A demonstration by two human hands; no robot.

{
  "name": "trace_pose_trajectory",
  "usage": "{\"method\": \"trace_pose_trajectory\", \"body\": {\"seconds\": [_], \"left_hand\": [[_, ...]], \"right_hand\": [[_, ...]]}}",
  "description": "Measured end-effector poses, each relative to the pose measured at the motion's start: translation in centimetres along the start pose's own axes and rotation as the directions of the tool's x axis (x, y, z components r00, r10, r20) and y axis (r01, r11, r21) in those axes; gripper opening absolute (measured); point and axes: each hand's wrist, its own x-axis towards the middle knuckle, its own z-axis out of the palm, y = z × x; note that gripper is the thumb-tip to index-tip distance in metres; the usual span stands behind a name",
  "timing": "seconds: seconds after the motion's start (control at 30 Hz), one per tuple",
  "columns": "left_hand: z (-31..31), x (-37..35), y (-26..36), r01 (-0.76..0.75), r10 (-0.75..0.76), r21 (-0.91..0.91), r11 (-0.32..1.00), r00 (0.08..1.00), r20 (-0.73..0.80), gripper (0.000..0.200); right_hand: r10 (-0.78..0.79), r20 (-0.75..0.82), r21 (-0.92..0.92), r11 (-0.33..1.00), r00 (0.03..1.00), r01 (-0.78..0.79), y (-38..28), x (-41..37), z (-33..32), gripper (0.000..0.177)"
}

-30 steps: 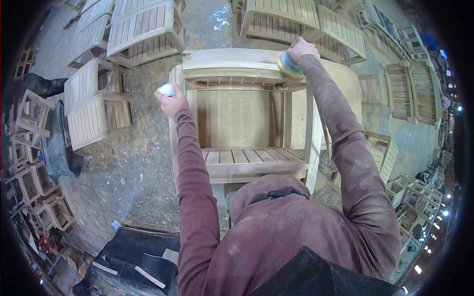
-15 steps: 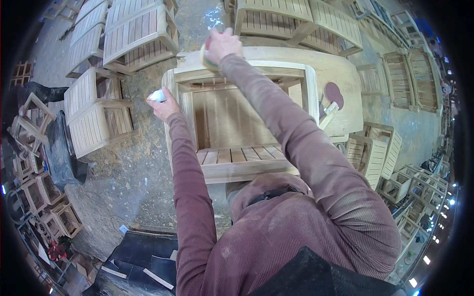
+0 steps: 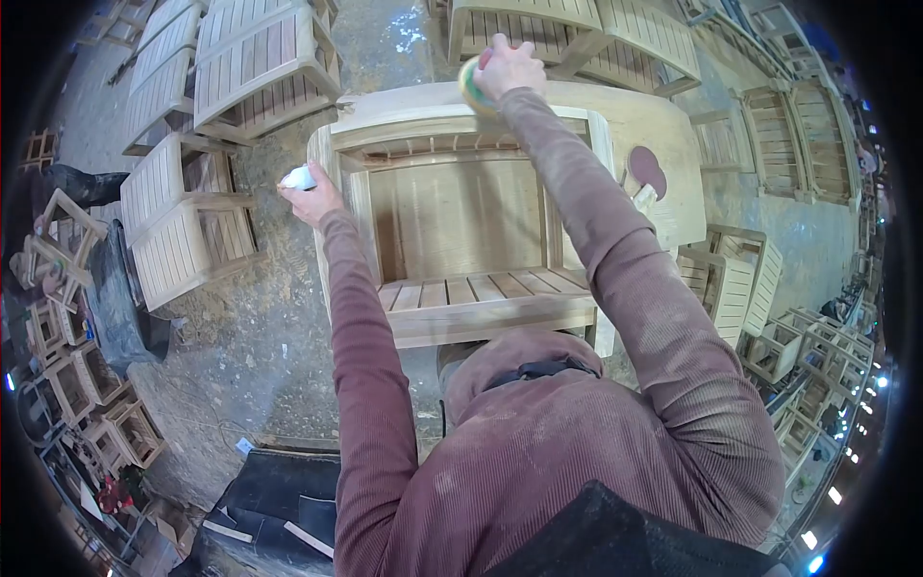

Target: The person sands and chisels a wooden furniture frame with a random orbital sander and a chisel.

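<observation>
A wooden frame with slats (image 3: 452, 327), apparently a chair or bench, lies in front of me on a pale board (image 3: 673, 125). My right hand (image 3: 513, 69) is closed over a round pad (image 3: 470, 88) with a yellow-green edge, held at the frame's far rail. At the frame's left far corner, my left hand (image 3: 317, 200) grips a small white bottle-like thing (image 3: 300, 178), mostly covered by the fingers. Two dark red sanding discs (image 3: 647, 171) lie on the board to the right, beside a whitish tool handle (image 3: 644, 199).
Slatted wooden chairs (image 3: 255, 58) stand at the far left, with more slatted pieces (image 3: 529, 38) beyond the board. Other wooden frames (image 3: 735, 279) stand to the right. Black-covered material (image 3: 274, 495) sits at the lower left on the stained floor (image 3: 260, 356).
My right hand has moved to the right along the far rail with the round pad. My left hand stays near the left corner, still holding the white thing.
</observation>
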Motion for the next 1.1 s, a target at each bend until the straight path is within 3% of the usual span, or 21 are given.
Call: {"method": "trace_pose_trajectory", "body": {"seconds": [0.07, 0.2, 0.3, 0.43, 0.63, 0.73, 0.87, 0.97, 1.03, 1.1], "left_hand": [[0.0, 0.1, -0.1, -0.014, 0.014, -0.006, 1.0, 1.0, -0.002, 0.07], [-0.2, 0.2, -0.1, -0.031, 0.031, -0.032, 0.999, 1.0, 0.001, 0.068], [-0.7, -0.1, 0.6, 0.014, -0.012, -0.024, 1.0, 0.999, 0.049, 0.07], [-0.2, 0.1, -0.2, -0.018, 0.019, -0.022, 1.0, 1.0, 0.009, 0.073], [-0.3, 0.1, 0.1, -0.012, 0.013, -0.042, 0.999, 1.0, 0.028, 0.075], [-0.4, 0.0, 0.1, -0.001, 0.001, 0.013, 1.0, 1.0, 0.026, 0.074], [-0.5, 0.2, 0.0, 0.007, -0.005, -0.047, 0.999, 0.999, 0.036, 0.073], [-0.5, 0.3, -0.2, 0.003, -0.002, -0.068, 0.998, 1.0, 0.026, 0.07], [-0.5, 0.4, -0.3, 0.018, -0.015, -0.087, 0.996, 0.999, 0.039, 0.068], [-0.3, 0.4, -0.4, 0.038, -0.035, -0.052, 0.998, 0.998, 0.06, 0.078]], "right_hand": [[-0.073, 0.021, 0.006, 0.997, 0.997, 0.073, -0.4, -0.2, 0.3, 0.037], [-0.059, 0.035, -0.043, 0.997, 0.998, 0.06, 1.5, -0.2, 0.3, 0.036], [-0.062, -0.081, -0.099, 0.994, 0.995, 0.054, 3.6, -0.6, 0.8, 0.031], [-0.116, -0.089, -0.124, 0.987, 0.989, 0.105, 4.3, -1.0, 1.5, 0.031], [-0.163, -0.072, -0.196, 0.97, 0.984, 0.146, 5.8, -1.3, 1.4, 0.029], [-0.138, -0.017, -0.187, 0.973, 0.99, 0.132, 4.1, -2.8, 0.6, 0.03], [-0.16, 0.053, -0.107, 0.981, 0.986, 0.165, 3.3, -4.0, 0.3, 0.034], [-0.097, 0.071, -0.085, 0.991, 0.993, 0.103, 6.6, -3.4, -0.6, 0.038], [0.037, -0.009, -0.063, 0.997, 0.999, -0.037, 10.0, -2.0, -0.9, 0.04], [0.087, -0.032, -0.095, 0.991, 0.996, -0.09, 13.8, -0.2, -0.9, 0.042]]}}
